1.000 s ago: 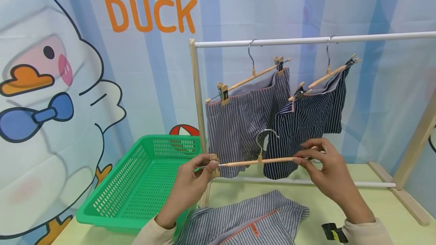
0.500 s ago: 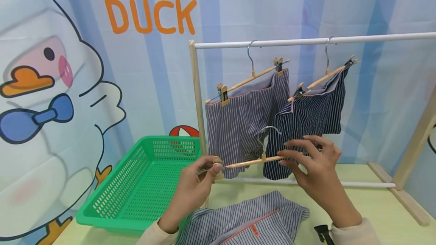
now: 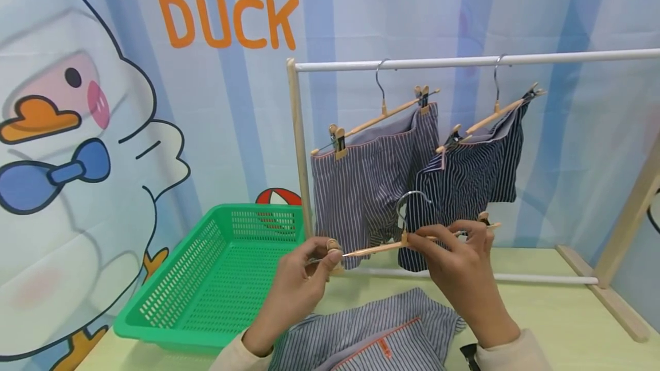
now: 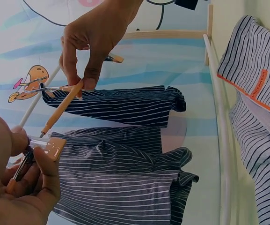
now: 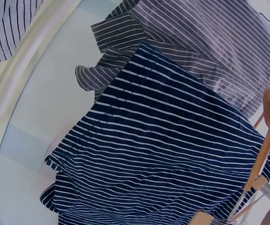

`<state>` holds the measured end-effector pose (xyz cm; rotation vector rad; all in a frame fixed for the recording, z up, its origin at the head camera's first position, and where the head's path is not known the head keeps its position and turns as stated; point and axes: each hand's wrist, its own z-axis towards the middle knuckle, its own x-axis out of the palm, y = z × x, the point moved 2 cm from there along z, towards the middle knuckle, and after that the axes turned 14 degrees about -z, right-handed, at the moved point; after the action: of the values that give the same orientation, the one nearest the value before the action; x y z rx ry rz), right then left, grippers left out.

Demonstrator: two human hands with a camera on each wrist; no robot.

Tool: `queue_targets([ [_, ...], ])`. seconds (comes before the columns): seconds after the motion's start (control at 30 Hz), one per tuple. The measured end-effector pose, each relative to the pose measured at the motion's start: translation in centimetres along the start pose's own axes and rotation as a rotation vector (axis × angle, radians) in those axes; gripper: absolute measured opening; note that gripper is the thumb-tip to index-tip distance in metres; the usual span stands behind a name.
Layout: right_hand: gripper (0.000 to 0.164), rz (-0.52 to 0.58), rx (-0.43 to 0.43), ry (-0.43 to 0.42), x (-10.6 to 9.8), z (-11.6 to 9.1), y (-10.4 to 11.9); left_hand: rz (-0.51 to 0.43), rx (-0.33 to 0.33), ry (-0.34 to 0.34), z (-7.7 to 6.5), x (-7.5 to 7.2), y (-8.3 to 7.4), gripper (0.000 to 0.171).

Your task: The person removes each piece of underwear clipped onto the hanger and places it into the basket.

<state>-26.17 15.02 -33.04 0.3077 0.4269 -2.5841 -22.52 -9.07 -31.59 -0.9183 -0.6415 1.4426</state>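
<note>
Held level in front of the rack is a wooden clip hanger [image 3: 378, 248] with a metal hook on top. My left hand [image 3: 296, 288] pinches the clip at its left end; in the left wrist view that wooden clip [image 4: 55, 148] sits between thumb and fingers. My right hand [image 3: 463, 265] pinches the bar close to the hook's base. Beyond it, the right-end clip [image 3: 484, 219] shows above the knuckles. Below both hands, grey striped underwear [image 3: 368, 325] with an orange waistband edge lies on the table. No cloth hangs from the held hanger.
A white rail [image 3: 454, 63] carries grey striped shorts [image 3: 350, 199] and navy striped shorts [image 3: 466, 179] on clip hangers, close behind my hands. A green basket [image 3: 129, 325] stands at left. A black object [image 3: 469, 354] is partly hidden by my right sleeve.
My right hand has slid left along the hanger bar, from near its right end to the hook's base. The hanger has shifted slightly right and tilted, right end higher. My left hand keeps its pinch.
</note>
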Motion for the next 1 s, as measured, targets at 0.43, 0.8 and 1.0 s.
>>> queue_targets([
  [0.43, 0.013, 0.062, 0.035, 0.020, 0.4, -0.2, -0.3, -0.070, -0.012, 0.039, -0.2, 0.0, -0.2, 0.014],
  [0.8, 0.034, 0.074, 0.066, 0.020, 0.2, -0.3, -0.7, -0.127, 0.059, 0.112, -0.5, 0.4, -0.9, 0.027],
  [1.0, 0.036, 0.075, 0.114, 0.012, -0.2, -0.4, -1.2, -0.124, 0.046, 0.190, -0.7, 0.8, -0.9, 0.052],
])
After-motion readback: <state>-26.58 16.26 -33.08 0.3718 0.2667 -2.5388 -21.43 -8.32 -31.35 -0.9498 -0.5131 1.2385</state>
